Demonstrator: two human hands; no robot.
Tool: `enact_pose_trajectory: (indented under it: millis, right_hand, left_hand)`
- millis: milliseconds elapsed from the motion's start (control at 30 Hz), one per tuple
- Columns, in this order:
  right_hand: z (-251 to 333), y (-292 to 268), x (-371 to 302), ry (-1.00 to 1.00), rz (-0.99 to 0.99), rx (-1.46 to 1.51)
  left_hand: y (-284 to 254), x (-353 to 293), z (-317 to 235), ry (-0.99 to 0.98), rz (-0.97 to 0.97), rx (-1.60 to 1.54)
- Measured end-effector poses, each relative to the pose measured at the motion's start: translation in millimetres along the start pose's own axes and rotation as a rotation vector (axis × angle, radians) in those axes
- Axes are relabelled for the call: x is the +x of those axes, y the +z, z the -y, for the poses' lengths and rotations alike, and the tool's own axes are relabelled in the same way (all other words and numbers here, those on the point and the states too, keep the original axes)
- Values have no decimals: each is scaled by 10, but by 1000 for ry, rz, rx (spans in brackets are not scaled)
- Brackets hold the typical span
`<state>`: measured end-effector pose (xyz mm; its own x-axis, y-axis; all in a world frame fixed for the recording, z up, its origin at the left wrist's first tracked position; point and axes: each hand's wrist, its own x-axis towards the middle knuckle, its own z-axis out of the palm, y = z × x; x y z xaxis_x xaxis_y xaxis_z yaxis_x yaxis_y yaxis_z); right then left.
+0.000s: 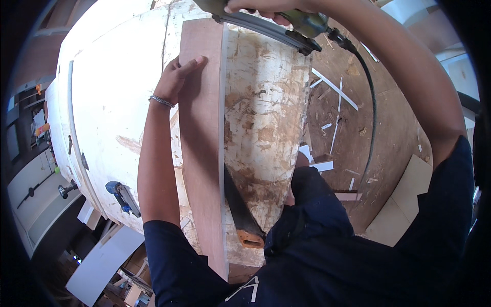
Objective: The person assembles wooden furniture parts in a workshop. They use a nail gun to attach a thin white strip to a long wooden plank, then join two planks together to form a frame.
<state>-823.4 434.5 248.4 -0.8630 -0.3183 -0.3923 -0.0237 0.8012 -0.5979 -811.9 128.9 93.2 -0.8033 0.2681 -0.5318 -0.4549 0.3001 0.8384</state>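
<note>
A long reddish-brown wooden board (pixel 201 110) with a pale edge runs lengthwise along the white, scuffed worktable (pixel 266 107). My left hand (pixel 176 77) grips the board's left edge near its far end. Its thumb lies on the face, and the other fingers are mostly hidden. At the top of the view, my right hand (pixel 271 6) is wrapped round a green nail gun (pixel 307 23), partly cut off by the frame. The gun's long magazine reaches over the board's far end. A black air hose (pixel 372 87) trails from its handle. Under the board's right edge lies a handsaw (pixel 243 215).
A blue nail gun (pixel 123 198) lies on the table left of my forearm, near a long pale strip (pixel 76 123). White offcuts (pixel 335 94) and scraps litter the brown floor (pixel 394 133) at right. Panels (pixel 102 266) lean at lower left.
</note>
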Motion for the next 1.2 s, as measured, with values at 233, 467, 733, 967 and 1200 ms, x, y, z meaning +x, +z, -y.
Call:
enact_pose_trajectory:
  millis: [233, 467, 733, 967, 1200]
  right_hand:
    - [160, 106, 132, 144, -22, -144]
    - [96, -54, 39, -116, 76, -167]
    - [-8, 428, -45, 61, -53, 60]
    - [260, 633, -264, 136, -19, -8]
    - [450, 615, -340, 191, 13, -65]
  left_hand:
    - [220, -326, 130, 355, -360, 603]
    - [801, -1146, 545, 477, -636, 884]
    - [882, -1224, 659, 481, -761, 896]
    - [897, -1315, 614, 531, -792, 846]
    - [929, -1339, 605, 566, -816, 781]
